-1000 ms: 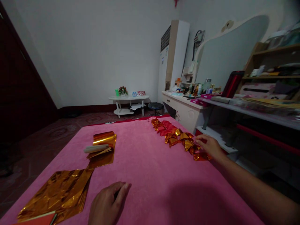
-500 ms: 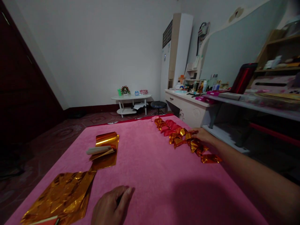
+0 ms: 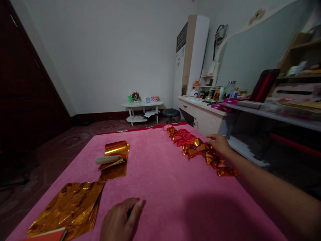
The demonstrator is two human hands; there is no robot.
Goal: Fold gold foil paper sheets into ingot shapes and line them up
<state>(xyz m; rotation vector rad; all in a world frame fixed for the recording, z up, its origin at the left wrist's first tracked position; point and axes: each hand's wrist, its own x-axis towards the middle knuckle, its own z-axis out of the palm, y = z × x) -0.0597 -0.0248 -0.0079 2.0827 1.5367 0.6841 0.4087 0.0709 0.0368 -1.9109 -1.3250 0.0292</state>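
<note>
My left hand (image 3: pixel 122 219) rests on the pink cloth (image 3: pixel 155 174) at the bottom, fingers curled in loosely and nothing visible in them. On the right, my right hand (image 3: pixel 218 144) is at the edge of a row of folded gold foil pieces (image 3: pixel 210 156), its fingers reaching left and slightly apart. No piece shows in its grasp, though its underside is hidden. Red folded pieces (image 3: pixel 184 135) lie farther up the row. A stack of crinkled gold foil sheets (image 3: pixel 67 207) lies left of my left hand.
Beyond the stack are a gold foil roll (image 3: pixel 115 148) and a pale rolled strip (image 3: pixel 109 159). An orange-red flat item (image 3: pixel 51 235) overlaps the stack at the lower left. A white dresser (image 3: pixel 208 117) borders the right side; a round stool (image 3: pixel 171 113) stands past the far edge.
My right hand has lifted slightly away from the gold foil pieces it was touching, toward the right. My left hand stays curled on the cloth. The view has shifted a little.
</note>
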